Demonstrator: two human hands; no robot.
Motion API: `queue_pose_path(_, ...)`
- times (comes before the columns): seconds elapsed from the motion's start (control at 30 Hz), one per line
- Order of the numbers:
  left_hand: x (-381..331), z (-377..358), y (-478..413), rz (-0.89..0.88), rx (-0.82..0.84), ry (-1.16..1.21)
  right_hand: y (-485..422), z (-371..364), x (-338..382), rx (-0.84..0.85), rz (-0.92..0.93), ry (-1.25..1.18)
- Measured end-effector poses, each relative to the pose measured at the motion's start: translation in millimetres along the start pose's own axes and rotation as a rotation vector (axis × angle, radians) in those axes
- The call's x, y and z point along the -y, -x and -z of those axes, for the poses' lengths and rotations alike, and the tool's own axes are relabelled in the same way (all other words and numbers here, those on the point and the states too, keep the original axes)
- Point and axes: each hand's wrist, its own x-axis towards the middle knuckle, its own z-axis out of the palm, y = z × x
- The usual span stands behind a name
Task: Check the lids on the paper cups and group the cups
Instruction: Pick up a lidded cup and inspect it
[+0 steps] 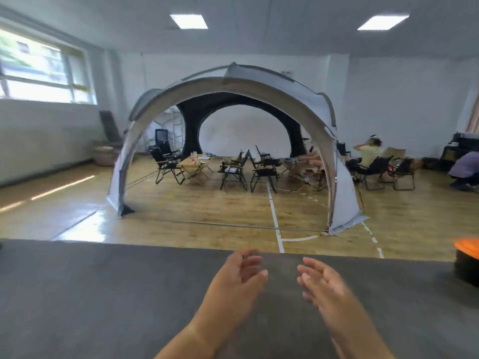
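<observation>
A grey dome tent (259, 85) shelters folding chairs (233, 171) and, seemingly, a wooden table (193, 165).

On my feed the left grip (238, 278) and right grip (321, 286) are bare hands on bare forearms (199, 332), uncovered all the way to the lower edge of the view. The nails (264, 272) I can make out are trimmed short. Fingertips (255, 261) on both are smeared by motion blur, so finer detail escapes me.
</observation>
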Motion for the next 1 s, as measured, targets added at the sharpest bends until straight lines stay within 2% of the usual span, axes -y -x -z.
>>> queue_pose_path(0.2, 0.8, 260.3, 83.1, -0.107, -0.306, -0.075, 26.6, -275.4, 4.2, 0.330, 0.036, 0.009)
queue_pose_path(0.3, -6.2, 346.8, 113.7, -0.124, -0.386, -0.129, 39.8, -370.9, 10.5, 0.458, 0.055, 0.041)
queue_pose_path(0.43, -6.5, 426.0, 141.2, -0.152, -0.489, -0.252, 45.8, -465.6, 14.9, 0.550, 0.087, 0.120)
queue_pose_path(0.5, 2.5, 461.0, 145.9, -0.164, -0.582, -0.378, 47.5, -508.4, 17.8, 0.589, 0.115, 0.170)
queue_pose_path(0.6, 23.8, 520.1, 143.8, -0.147, -0.788, -0.741, 47.8, -572.1, 20.3, 0.668, 0.135, 0.277)
queue_pose_path(0.67, 40.8, 559.2, 139.4, -0.038, -0.863, -0.888, 45.4, -615.3, 17.6, 0.710, 0.177, 0.353)
queue_pose_path(0.73, 58.8, 589.9, 135.5, 0.118, -0.856, -0.919, 41.1, -652.7, 9.7, 0.747, 0.247, 0.408)
queue_pose_path(0.83, 77.9, 612.7, 131.6, 0.304, -0.755, -0.961, 35.1, -693.0, -1.5, 0.759, 0.279, 0.555)
queue_pose_path(0.93, 89.6, 617.9, 130.8, 0.381, -0.652, -0.978, 26.8, -717.6, -16.0, 0.732, 0.270, 0.620)
queue_pose_path(1.0, 96.9, 617.2, 131.8, 0.364, -0.650, -0.950, 22.3, -724.0, -24.7, 0.724, 0.262, 0.634)
